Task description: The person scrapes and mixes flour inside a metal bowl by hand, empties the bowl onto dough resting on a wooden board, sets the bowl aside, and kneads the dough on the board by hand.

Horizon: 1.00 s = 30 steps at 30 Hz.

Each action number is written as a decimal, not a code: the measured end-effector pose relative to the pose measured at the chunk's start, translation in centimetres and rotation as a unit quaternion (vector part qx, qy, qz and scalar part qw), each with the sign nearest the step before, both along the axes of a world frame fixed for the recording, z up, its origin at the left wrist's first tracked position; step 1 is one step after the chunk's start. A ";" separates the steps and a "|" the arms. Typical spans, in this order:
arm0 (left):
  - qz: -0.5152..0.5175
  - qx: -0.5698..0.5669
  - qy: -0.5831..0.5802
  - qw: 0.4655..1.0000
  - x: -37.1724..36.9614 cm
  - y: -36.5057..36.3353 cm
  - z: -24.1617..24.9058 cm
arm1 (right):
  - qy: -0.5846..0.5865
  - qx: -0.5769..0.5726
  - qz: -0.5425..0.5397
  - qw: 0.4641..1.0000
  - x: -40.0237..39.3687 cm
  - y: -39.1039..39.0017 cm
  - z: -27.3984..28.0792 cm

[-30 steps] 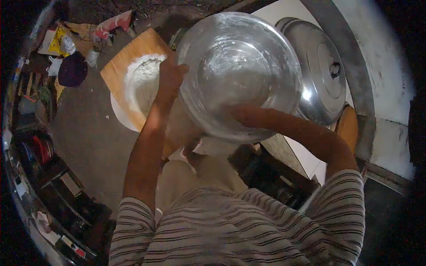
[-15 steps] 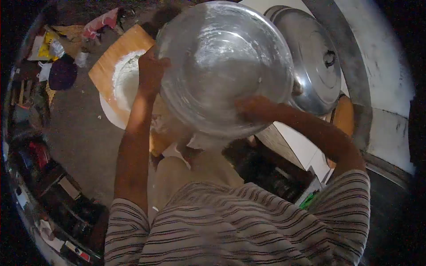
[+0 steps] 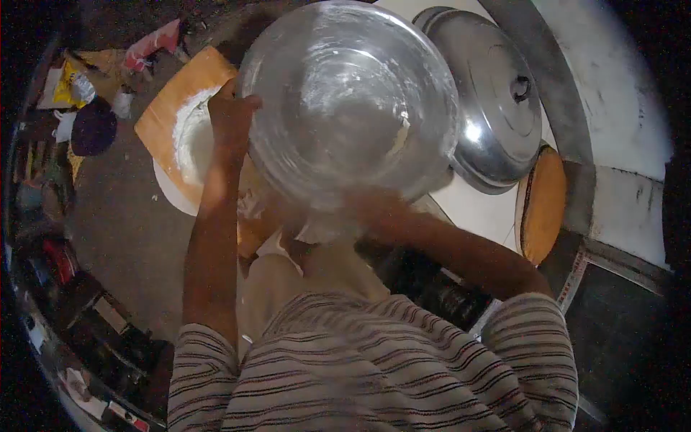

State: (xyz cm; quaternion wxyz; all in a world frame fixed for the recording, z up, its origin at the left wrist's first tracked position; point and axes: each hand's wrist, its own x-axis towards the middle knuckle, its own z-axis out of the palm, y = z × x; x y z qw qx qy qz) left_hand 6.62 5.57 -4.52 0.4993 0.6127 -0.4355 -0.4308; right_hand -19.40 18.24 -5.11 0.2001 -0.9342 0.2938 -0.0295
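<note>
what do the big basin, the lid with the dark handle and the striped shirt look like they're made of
Big basin: probably aluminium or steel, shiny with pale streaks, going by its grey sheen and reflections.
Lid: likely similar metal, smoothly polished, showing a bright highlight; dark handle unclear.
Striped shirt: soft matt fabric, fibre uncertain, shown by its folds.

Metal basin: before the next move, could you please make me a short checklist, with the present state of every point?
1. Left hand holds the metal basin by its rim: ok.
2. Right hand has a firm grip: cannot tell; it is blurred at the basin's near side.
3. Inside of the basin is clean: not ok; whitish residue shows there.
4. Metal lid is off the basin's mouth: ok; it sits to the right.
5. White powder is covered: not ok; its surface shows, partly behind the left arm.
</note>
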 end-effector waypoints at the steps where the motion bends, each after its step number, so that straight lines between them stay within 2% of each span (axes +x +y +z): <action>1: 0.019 0.009 -0.032 0.999 -0.1 0.1 0.0 | 0.187 0.059 -0.016 0.980 -2.5 -0.8 1.0; 2: 0.017 0.004 -0.029 0.999 0.1 0.0 -0.2 | 0.366 0.119 -0.035 0.922 -3.9 -2.5 2.2; 3: 0.005 -0.016 -0.041 0.999 0.5 -0.3 -0.5 | 0.452 0.059 -0.098 0.885 -3.8 -4.6 4.0; 4: -0.007 -0.035 -0.053 0.998 0.6 -0.3 -0.7 | 0.270 0.043 -0.080 0.959 -8.8 -6.0 2.3; 5: -0.010 -0.039 -0.052 0.998 0.4 0.0 -0.7 | 0.270 0.041 -0.083 0.958 -10.0 -5.9 -0.6; 7: 0.011 -0.111 -0.038 0.993 -0.3 0.5 0.8 | 0.221 -0.096 -0.127 0.962 -11.6 -5.6 -5.4; 8: 0.012 -0.113 -0.038 0.993 -0.7 0.2 2.0 | 0.328 -0.097 -0.072 0.937 -11.9 -4.1 -6.7; 9: 0.019 -0.095 -0.067 0.993 -1.2 0.5 3.0 | 0.299 0.051 -0.107 0.947 -5.2 -4.0 -2.6; 10: 0.027 -0.078 -0.096 0.992 -1.3 0.7 3.4 | 0.270 0.191 -0.158 0.930 1.8 -4.0 1.7; 11: 0.025 -0.084 -0.099 0.991 -1.2 1.0 3.9 | 0.027 0.069 -0.217 0.973 3.4 -0.9 -3.9; 12: 0.032 -0.095 -0.124 0.987 -1.4 1.7 4.6 | -0.217 -0.058 -0.259 0.939 3.5 1.7 -8.8; 13: 0.035 -0.104 -0.148 0.983 -1.5 2.4 5.2 | -0.220 -0.058 -0.266 0.937 3.1 1.7 -8.3; 14: 0.024 -0.103 -0.151 0.983 -1.7 3.2 5.4 | 0.026 0.020 -0.218 0.975 1.9 1.2 -7.4; 15: 0.030 -0.090 -0.179 0.979 -1.6 3.9 4.9 | 0.267 0.100 -0.151 0.946 0.5 0.3 -6.7; 17: 0.034 -0.098 -0.202 0.974 -1.8 5.0 5.0 | 0.139 -0.063 -0.169 0.974 -6.6 -2.8 -2.2; 18: 0.058 -0.119 -0.188 0.973 -2.0 6.2 4.9 | 0.140 -0.068 -0.176 0.972 -5.4 -2.4 -1.7; 19: 0.079 -0.141 -0.174 0.971 -2.6 7.3 4.7 | 0.151 0.102 -0.358 0.916 -3.9 -2.0 -1.9; 20: 0.076 -0.152 -0.169 0.971 -3.1 7.6 5.2 | 0.147 0.262 -0.514 0.804 -2.3 -2.4 -1.7; 21: 0.078 -0.165 -0.194 0.964 -3.5 7.8 5.7 | 0.143 0.258 -0.519 0.802 -0.8 -2.4 -2.4; 23: 0.071 -0.180 -0.219 0.956 -3.5 8.2 5.9 | 0.046 0.016 -0.426 0.903 2.7 0.0 -6.0; 24: 0.060 -0.194 -0.191 0.960 -3.1 8.5 6.3 | 0.001 -0.115 -0.365 0.924 4.2 1.2 -7.1; 25: 0.040 -0.203 -0.165 0.964 -2.9 8.7 6.3 | -0.042 -0.239 -0.300 0.923 4.9 2.1 -7.6; 26: 0.028 -0.208 -0.163 0.964 -2.6 8.6 6.3 | -0.041 -0.241 -0.312 0.918 3.6 1.8 -6.6; 28: 0.025 -0.185 -0.223 0.957 -2.0 8.0 6.0 | 0.095 -0.038 -0.169 0.980 -0.9 -0.7 -3.4; 29: 0.021 -0.189 -0.225 0.956 -2.1 7.8 5.9 | 0.092 -0.040 -0.175 0.979 -0.5 -1.1 -2.5; 30: 0.022 -0.185 -0.217 0.958 -1.9 8.0 5.6 | 0.145 0.025 -0.253 0.956 0.5 -1.3 -1.9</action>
